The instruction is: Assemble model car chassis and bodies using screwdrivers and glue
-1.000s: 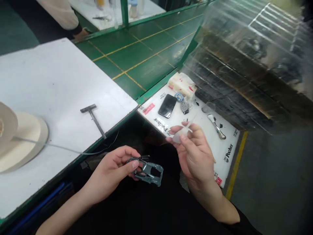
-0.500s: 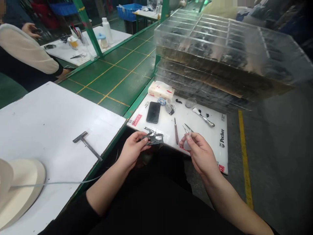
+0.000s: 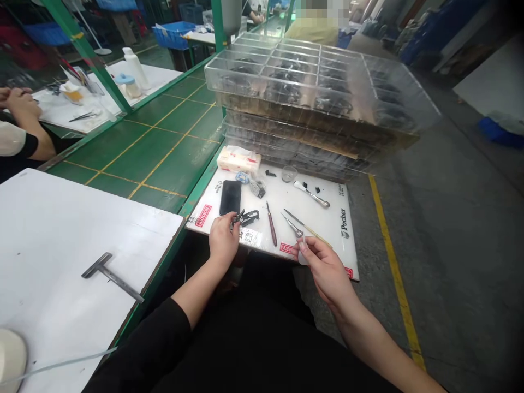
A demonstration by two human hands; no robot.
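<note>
A dark grey openwork part (image 3: 248, 218) lies just above the near edge of the white Pocher board (image 3: 327, 218), pinched at its left end by the left hand (image 3: 223, 238), with the fingers narrow and closed on it. It looks light and stiff, though likely fragile at its slim arms; the solid body seems the safer hold. The right hand (image 3: 327, 267), off the board's near edge, keeps thumb and forefinger tight on a small translucent piece (image 3: 303, 257), soft-looking and easily lost. On the board, between the hands: a red-handled awl (image 3: 271, 229) and tweezers (image 3: 292, 228). Past the part, a black smartphone (image 3: 230, 197); at the board's far edge, a tissue pack (image 3: 238, 159), below stacked clear acrylic trays (image 3: 311, 82).
</note>
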